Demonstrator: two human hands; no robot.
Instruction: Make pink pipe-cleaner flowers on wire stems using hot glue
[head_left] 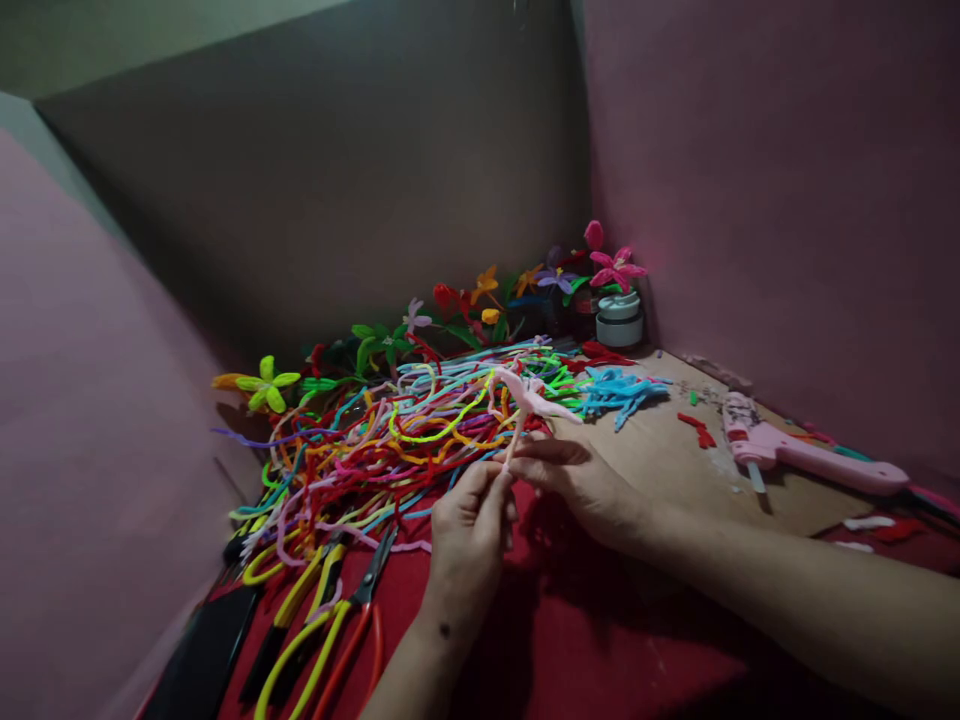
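A pale pink pipe-cleaner flower [530,395] stands upright between my hands, its petals spread at the top of a thin stem. My left hand [474,520] pinches the lower stem between thumb and forefinger. From the other side, my right hand [559,468] has its fingertips closed on the same stem, just above the left fingers. Behind the flower lies a large tangled heap of coloured pipe cleaners [360,450]. To its right is a bunch of short blue pipe-cleaner pieces [619,392].
Scissors [367,580] and yellow-handled pliers [300,590] lie at front left, near a black flat object [202,650]. A pink glue gun [817,455] rests on brown cardboard [637,450] at right. Finished flowers [619,268] and a grey round container [619,322] line the back wall.
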